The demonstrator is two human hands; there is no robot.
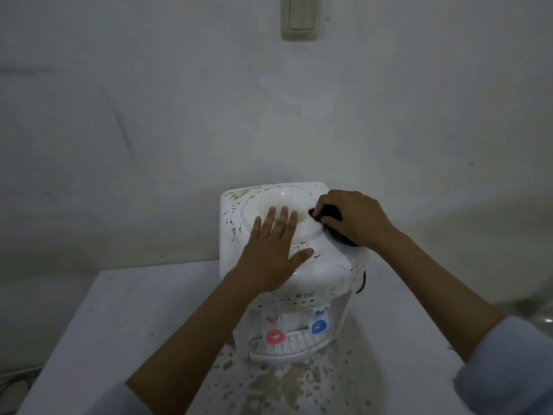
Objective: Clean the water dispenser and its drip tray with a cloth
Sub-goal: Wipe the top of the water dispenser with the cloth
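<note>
1. Water dispenser (299, 265), white and speckled with dark spots, stands on a white table (119, 324) close to the wall (179, 115).
2. Left hand (273, 250) lies flat on the dispenser's top, fingers straight and spread, fingertips reaching onto the round raised lid (281, 202), thumb pointing right.
3. Right hand (353, 217) is curled round a dark cloth (329, 215) and presses it against the right edge of that lid; the cloth shows between the fingers and below the palm.
4. The two hands are apart, both on the dispenser's top.
5. Red tap (275, 337) and blue tap (319, 326) sit on the front, above the slotted drip tray (299, 344).
6. Brownish stains and specks spread over the table in front of the tray.
7. A light switch (301, 15) is on the wall above.
8. Pale sleeves cover both forearms near the bottom edge.
</note>
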